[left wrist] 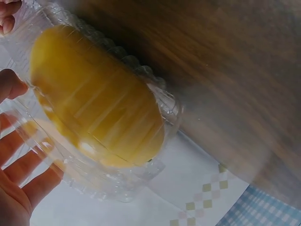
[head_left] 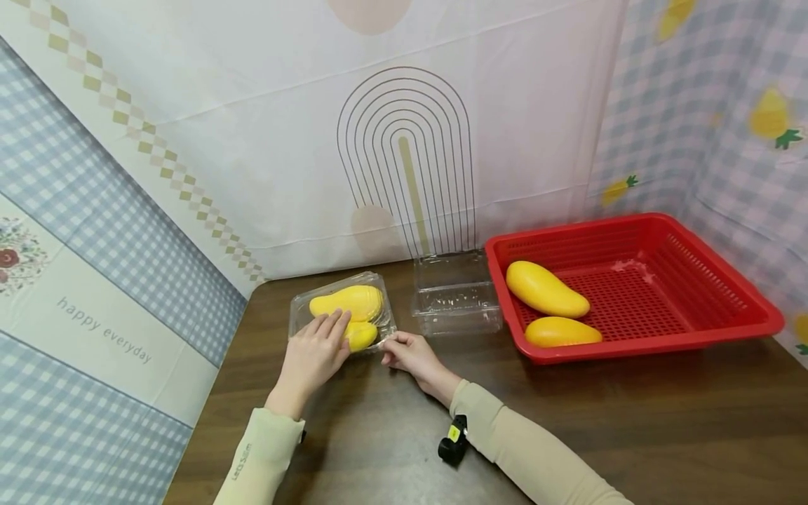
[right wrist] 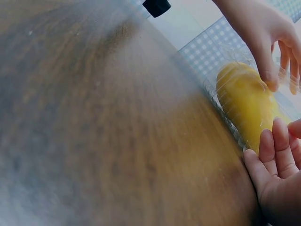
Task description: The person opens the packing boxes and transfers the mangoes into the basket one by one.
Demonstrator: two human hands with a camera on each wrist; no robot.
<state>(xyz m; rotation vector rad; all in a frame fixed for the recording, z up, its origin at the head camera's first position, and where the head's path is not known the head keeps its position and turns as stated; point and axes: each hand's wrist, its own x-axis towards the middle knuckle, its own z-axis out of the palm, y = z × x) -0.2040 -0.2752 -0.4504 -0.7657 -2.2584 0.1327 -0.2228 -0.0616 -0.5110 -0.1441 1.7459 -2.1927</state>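
A clear plastic clamshell box (head_left: 298, 308) with two yellow mangoes (head_left: 355, 300) inside lies at the left of the table. Its lid sits over the fruit. My left hand (head_left: 315, 353) rests its extended fingers on top of the lid. In the left wrist view, the left thumb (left wrist: 13, 85) touches the lid's edge. At the box's near right corner, my right hand (head_left: 412, 358) pinches the plastic rim between thumb and fingers. The right wrist view shows the right fingers (right wrist: 281, 146) bent at that edge, close beside the mango (right wrist: 247, 101).
Another clear clamshell box (head_left: 457, 308) stands open behind, against the red basket (head_left: 637, 347). Two more mangoes (head_left: 546, 289) lie in the basket's left end. A patterned cloth wall (head_left: 284, 175) borders the dark wooden table (head_left: 379, 435) at the back and sides.
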